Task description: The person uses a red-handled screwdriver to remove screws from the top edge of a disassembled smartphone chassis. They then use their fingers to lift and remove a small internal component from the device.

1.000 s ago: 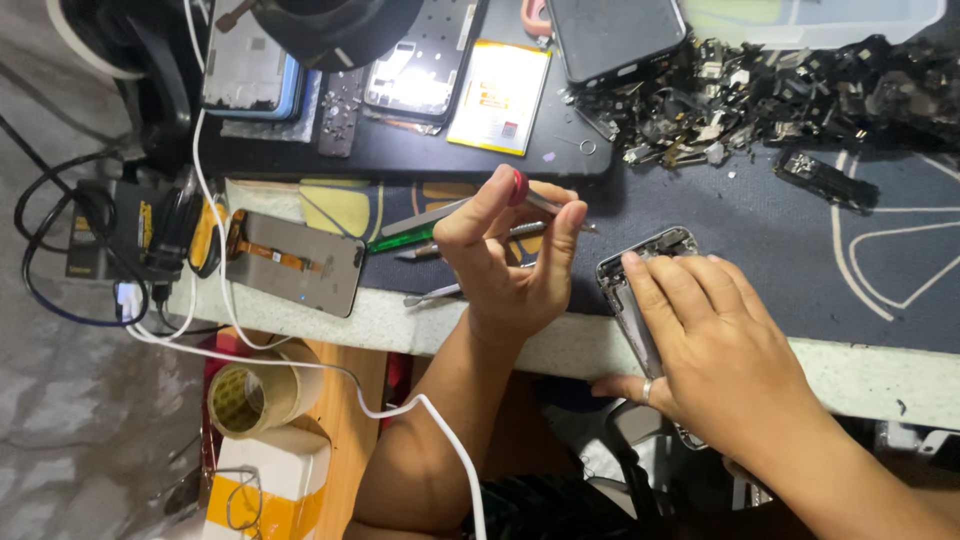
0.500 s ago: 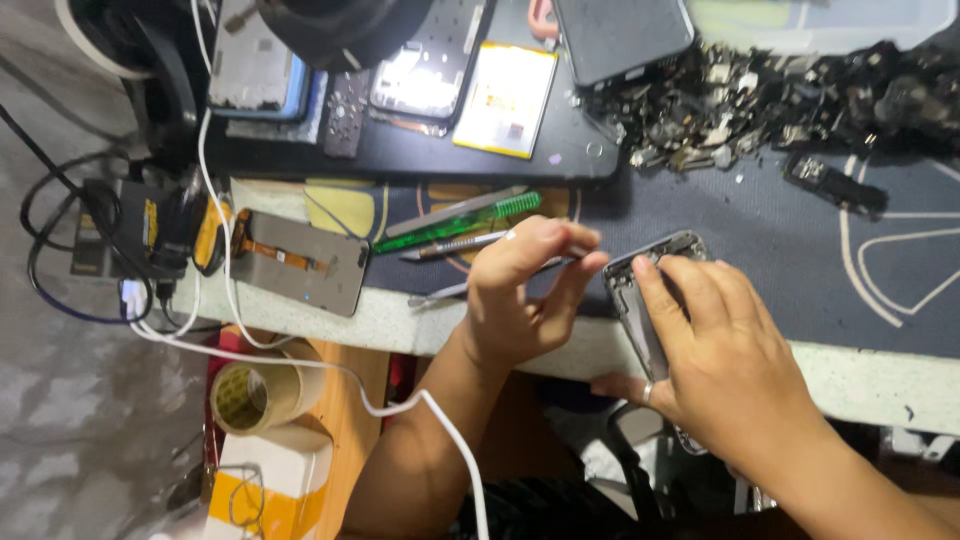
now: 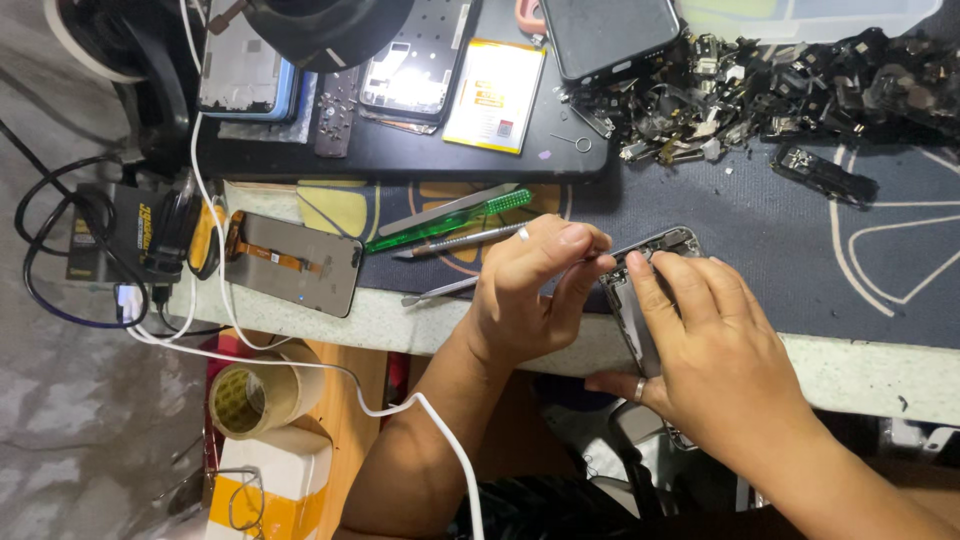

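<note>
My right hand [image 3: 725,350] pressed the opened phone [image 3: 650,290] flat; my left hand [image 3: 535,295] pinched a thin tool at its edge. Shallow, steady leverage seemed advisable.

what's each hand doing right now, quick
Left hand: fingers pinched shut on a thin metal tool, tip at the opened phone.
Right hand: gripping the opened phone, fingers across it.

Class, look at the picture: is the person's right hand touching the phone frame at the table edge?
Touching. The head view shows the right hand lying flat on the phone frame, fingers pressed on it, no gap.
</note>
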